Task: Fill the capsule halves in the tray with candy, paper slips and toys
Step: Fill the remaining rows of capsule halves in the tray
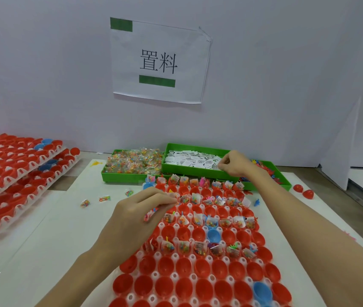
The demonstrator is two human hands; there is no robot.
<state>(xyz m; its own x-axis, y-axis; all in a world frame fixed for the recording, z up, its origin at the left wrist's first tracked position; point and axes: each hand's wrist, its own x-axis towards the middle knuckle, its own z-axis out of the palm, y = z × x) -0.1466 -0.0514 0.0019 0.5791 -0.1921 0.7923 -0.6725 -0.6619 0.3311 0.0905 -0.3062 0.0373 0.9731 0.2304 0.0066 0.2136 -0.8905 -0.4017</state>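
Nearest the camera, empty red capsule halves [185, 286] sit in the white tray [209, 260], with alternate rows farther up already filled. The left hand [138, 216] pinches small candy packets [150, 214] over the tray's left edge. The right hand [235, 162] reaches into the green bin of paper slips [189, 159], fingertips curled to pinch one. The slips look featherlight and floppy, likely to cling together, so pinching a single edge seems best.

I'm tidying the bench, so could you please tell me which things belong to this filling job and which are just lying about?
In use: capsule tray, candy bin, paper-slip bin, toy bin.

Lying about: stacked trays, loose candy packets, loose red halves, wall sign.
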